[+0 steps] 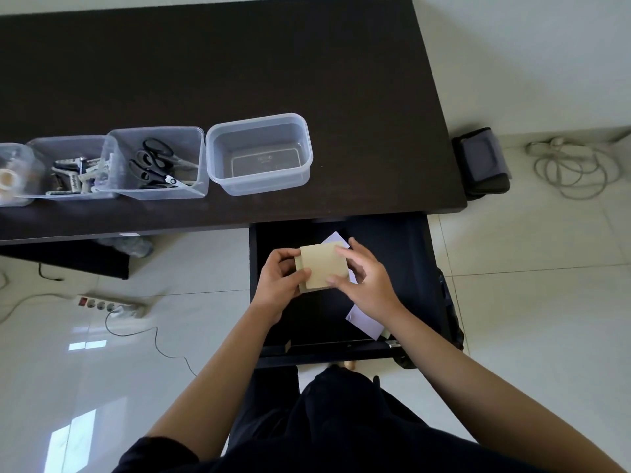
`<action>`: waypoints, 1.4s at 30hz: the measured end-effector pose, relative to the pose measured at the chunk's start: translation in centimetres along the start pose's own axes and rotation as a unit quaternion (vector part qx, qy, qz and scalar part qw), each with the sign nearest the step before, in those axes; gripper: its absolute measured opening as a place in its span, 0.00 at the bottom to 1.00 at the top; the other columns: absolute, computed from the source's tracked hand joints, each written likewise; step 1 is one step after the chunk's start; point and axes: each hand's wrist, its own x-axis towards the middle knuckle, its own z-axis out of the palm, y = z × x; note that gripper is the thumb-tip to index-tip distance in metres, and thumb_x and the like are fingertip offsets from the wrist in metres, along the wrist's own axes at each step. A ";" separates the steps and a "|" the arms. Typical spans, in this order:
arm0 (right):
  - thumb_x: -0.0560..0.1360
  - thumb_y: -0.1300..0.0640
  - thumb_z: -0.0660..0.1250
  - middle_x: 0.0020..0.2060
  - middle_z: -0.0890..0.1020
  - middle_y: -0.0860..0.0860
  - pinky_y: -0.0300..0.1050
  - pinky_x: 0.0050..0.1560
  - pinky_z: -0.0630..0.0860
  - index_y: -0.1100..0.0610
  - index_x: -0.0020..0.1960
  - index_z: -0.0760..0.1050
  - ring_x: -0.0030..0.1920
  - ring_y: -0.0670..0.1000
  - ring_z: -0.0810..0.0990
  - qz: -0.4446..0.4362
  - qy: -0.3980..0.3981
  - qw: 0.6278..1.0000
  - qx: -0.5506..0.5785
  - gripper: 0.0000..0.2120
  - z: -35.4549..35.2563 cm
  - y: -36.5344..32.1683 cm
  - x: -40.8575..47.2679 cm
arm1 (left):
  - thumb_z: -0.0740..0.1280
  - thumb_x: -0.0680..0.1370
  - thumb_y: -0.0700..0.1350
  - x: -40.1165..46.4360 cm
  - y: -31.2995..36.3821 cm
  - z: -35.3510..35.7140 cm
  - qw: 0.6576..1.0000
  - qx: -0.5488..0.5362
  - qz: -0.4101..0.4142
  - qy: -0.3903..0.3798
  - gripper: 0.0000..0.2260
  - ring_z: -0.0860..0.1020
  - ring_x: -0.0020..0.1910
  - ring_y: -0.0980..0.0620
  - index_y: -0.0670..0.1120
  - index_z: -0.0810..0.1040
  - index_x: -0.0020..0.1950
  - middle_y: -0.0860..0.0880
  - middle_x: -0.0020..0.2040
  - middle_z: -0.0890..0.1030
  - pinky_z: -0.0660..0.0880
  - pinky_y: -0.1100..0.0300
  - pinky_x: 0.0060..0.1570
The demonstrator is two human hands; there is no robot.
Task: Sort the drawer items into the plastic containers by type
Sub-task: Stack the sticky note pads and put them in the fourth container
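Over the open dark drawer [403, 254] I hold a small stack of tan paper envelopes [322, 266] between both hands. My left hand [278, 285] grips its left edge; my right hand [363, 281] pinches the right side. White envelopes [363, 322] lie in the drawer under my right wrist. On the dark desk [239, 63] stands a row of clear plastic containers: an empty one [259, 153] on the right, one with scissors [157, 163], one with batteries [73, 172], and one with tape rolls [12, 175] at the far left edge.
A black pouch [483, 163] sits on the floor beside the desk's right end, with a coiled grey cable [573, 165] further right. A white power strip [109, 305] and its cords lie on the tiled floor at the left.
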 end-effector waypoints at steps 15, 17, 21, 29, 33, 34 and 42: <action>0.65 0.54 0.76 0.66 0.67 0.54 0.49 0.64 0.70 0.51 0.70 0.66 0.68 0.55 0.67 0.214 -0.040 0.942 -0.254 0.36 -4.0 7.1 0.1 | 0.61 0.78 0.35 -1.5 -2.0 -2.0 0.993 0.094 0.006 0.073 0.14 0.75 0.52 0.50 0.54 0.77 0.50 0.48 0.56 0.76 0.78 0.43 0.55; 0.62 0.54 0.79 0.66 0.63 0.54 0.50 0.62 0.71 0.50 0.70 0.65 0.68 0.56 0.64 0.247 -0.079 0.913 -0.316 0.40 -3.8 8.3 -0.6 | 0.61 0.78 0.35 -2.0 -2.2 -2.6 0.992 0.100 0.003 0.081 0.14 0.75 0.55 0.48 0.55 0.77 0.50 0.47 0.58 0.76 0.78 0.43 0.54; 0.60 0.54 0.80 0.64 0.64 0.53 0.51 0.56 0.72 0.50 0.65 0.65 0.66 0.57 0.62 0.222 -0.063 0.882 -0.410 0.38 -3.0 8.8 -0.8 | 0.62 0.79 0.35 -2.9 -2.7 -2.8 0.990 0.111 -0.006 0.091 0.13 0.74 0.53 0.49 0.54 0.77 0.50 0.47 0.57 0.75 0.79 0.46 0.53; 0.59 0.40 0.78 0.58 0.74 0.51 0.51 0.59 0.67 0.49 0.60 0.71 0.62 0.56 0.69 0.184 -0.116 0.819 -0.531 0.34 -4.1 8.2 0.4 | 0.61 0.79 0.35 -3.8 -3.4 -2.7 0.990 0.106 -0.005 0.097 0.12 0.74 0.47 0.55 0.51 0.77 0.52 0.50 0.54 0.75 0.78 0.47 0.51; 0.63 0.49 0.77 0.42 0.76 0.49 0.45 0.45 0.71 0.52 0.40 0.74 0.46 0.52 0.76 0.188 -0.126 0.908 -0.354 0.14 -5.4 8.8 0.4 | 0.61 0.79 0.35 -3.7 -3.5 -2.5 0.991 0.098 -0.009 0.092 0.13 0.74 0.48 0.54 0.54 0.77 0.50 0.48 0.56 0.75 0.78 0.44 0.53; 0.65 0.53 0.76 0.37 0.76 0.48 0.44 0.41 0.70 0.52 0.35 0.72 0.40 0.50 0.76 0.186 -0.131 0.922 -0.314 0.12 -5.7 8.7 0.3 | 0.61 0.79 0.35 -3.7 -3.5 -2.3 0.991 0.097 -0.010 0.090 0.13 0.74 0.49 0.53 0.54 0.77 0.50 0.48 0.56 0.75 0.78 0.44 0.53; 0.70 0.60 0.72 0.41 0.79 0.44 0.36 0.43 0.72 0.48 0.57 0.76 0.45 0.48 0.79 0.116 0.001 0.979 -0.167 0.17 -7.3 4.8 0.0 | 0.62 0.79 0.36 -3.5 -3.4 -0.9 0.992 0.104 -0.011 0.067 0.12 0.74 0.50 0.53 0.52 0.76 0.54 0.48 0.58 0.75 0.79 0.48 0.50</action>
